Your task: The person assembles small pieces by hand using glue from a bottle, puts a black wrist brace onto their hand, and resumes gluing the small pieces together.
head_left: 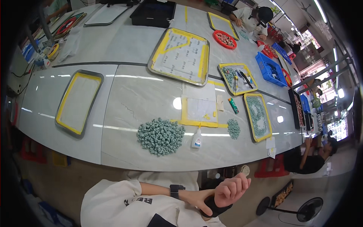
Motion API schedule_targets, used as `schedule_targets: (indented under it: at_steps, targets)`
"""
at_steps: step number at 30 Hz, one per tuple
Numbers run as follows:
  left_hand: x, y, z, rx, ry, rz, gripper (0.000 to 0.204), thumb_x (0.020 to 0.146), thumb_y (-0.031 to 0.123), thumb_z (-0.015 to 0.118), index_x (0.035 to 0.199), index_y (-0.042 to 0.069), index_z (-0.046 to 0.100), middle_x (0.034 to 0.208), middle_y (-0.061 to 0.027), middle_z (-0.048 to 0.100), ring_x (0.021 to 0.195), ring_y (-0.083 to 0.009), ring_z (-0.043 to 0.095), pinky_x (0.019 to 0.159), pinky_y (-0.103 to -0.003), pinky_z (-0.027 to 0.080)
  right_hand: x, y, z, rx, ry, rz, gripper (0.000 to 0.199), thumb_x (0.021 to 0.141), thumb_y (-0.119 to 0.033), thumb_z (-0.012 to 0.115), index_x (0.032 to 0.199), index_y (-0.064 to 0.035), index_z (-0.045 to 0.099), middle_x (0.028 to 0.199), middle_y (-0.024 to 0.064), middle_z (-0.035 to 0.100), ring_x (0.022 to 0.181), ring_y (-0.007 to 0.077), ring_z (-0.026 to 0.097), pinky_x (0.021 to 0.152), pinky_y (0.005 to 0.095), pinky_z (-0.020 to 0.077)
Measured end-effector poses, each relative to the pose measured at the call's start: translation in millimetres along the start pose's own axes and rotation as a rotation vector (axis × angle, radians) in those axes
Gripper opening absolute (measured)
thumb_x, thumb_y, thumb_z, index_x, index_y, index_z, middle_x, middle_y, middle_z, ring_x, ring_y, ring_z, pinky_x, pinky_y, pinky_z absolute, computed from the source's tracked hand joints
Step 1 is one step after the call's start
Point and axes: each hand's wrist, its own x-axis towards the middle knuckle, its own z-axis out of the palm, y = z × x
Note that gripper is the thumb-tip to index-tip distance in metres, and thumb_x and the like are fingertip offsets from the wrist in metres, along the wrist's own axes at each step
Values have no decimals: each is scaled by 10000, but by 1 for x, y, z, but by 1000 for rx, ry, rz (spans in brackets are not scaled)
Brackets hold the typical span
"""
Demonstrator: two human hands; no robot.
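Both my hands are in front of my body, below the near table edge. My left hand (198,198), with a dark band at its wrist, is closed round a black wristband (217,208) on my right wrist. My right hand (232,188) is raised with its fingers curled in, and nothing shows in them. On the table beyond lie a large heap of small grey-green pieces (160,137) and a smaller heap (233,129). Between them is a white glue bottle (197,138) with a yellow tip, touched by neither hand.
Yellow-taped trays stand at left (78,102), far middle (179,56) and right (258,117). Another tray (238,78) holds pieces and pen-like tools. A green tube (233,106) lies nearby. Beyond are a blue crate (270,70), a red dish (224,39) and a co-worker (255,19).
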Motion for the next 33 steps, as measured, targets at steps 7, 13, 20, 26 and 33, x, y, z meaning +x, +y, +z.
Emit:
schedule_targets:
  at_steps: [7,13,20,26,33]
  targets:
    - [44,42,-3,194,2,1014,345,782,259,689,982,63,487,949,-47,529,971,-125,488,870,-266,412,77,58,25,140,78,427,285,949,-344,408,761,-135,452,549,-29,406,482,88,385,510,244,335]
    - [63,51,-14,273,372,1473,246,818,254,671,843,83,496,805,-24,515,876,-119,480,819,-301,461,62,34,-15,228,-144,300,263,968,-322,405,763,-171,471,516,-53,368,415,61,325,448,220,267]
    - [4,40,-16,554,-107,662,530,676,220,801,1060,21,494,1088,-58,500,1070,-161,455,937,-313,376,35,49,5,186,-395,305,276,964,-312,430,772,-120,478,511,-35,377,409,70,327,420,221,270]
    - [-24,42,-2,515,87,-4,541,682,210,801,1082,16,493,1073,-68,514,1042,-181,479,906,-318,397,13,33,-14,-196,-412,90,316,969,-309,383,753,-99,478,492,-20,405,411,93,345,408,229,303]
    - [-59,89,-27,893,308,103,407,786,183,715,1110,7,542,1088,-105,584,1024,-229,555,876,-327,439,15,-4,-34,-726,-155,-237,228,956,-214,394,785,-80,463,556,1,458,485,118,386,470,245,299]
